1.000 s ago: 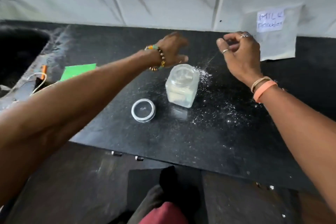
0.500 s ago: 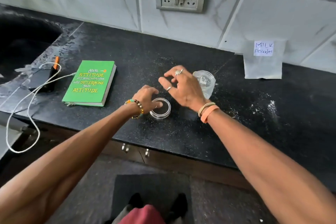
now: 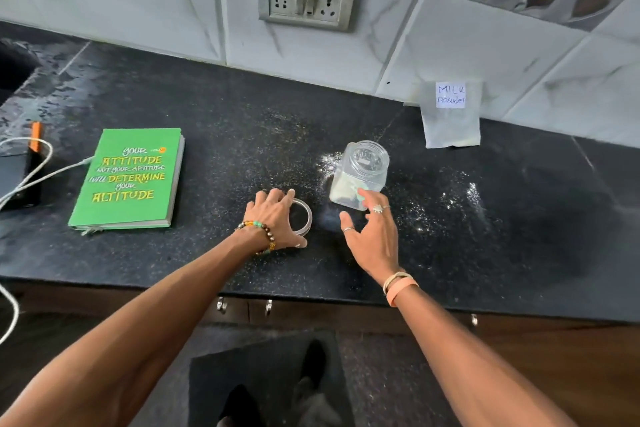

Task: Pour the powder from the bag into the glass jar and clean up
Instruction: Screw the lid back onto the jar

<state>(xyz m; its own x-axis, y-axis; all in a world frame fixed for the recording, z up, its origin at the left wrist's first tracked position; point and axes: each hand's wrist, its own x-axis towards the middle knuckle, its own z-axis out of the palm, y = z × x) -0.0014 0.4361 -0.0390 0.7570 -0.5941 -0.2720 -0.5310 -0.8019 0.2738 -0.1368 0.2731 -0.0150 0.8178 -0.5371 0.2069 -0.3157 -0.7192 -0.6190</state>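
Left hand (image 3: 273, 215) curled on round lid (image 3: 300, 217) near worktop (image 3: 207, 121) front edge. Right hand (image 3: 372, 236) spread, fingertips touching open glass jar (image 3: 360, 173) mid-worktop. Empty bag (image 3: 450, 114) against back wall.

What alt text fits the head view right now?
On a black counter, the left hand grips a round clear lid while the open right hand reaches for an uncapped glass jar holding some white powder. Spilled powder dusts the counter; a "Milk Powder" bag leans on the tiled wall, and a green book lies left.
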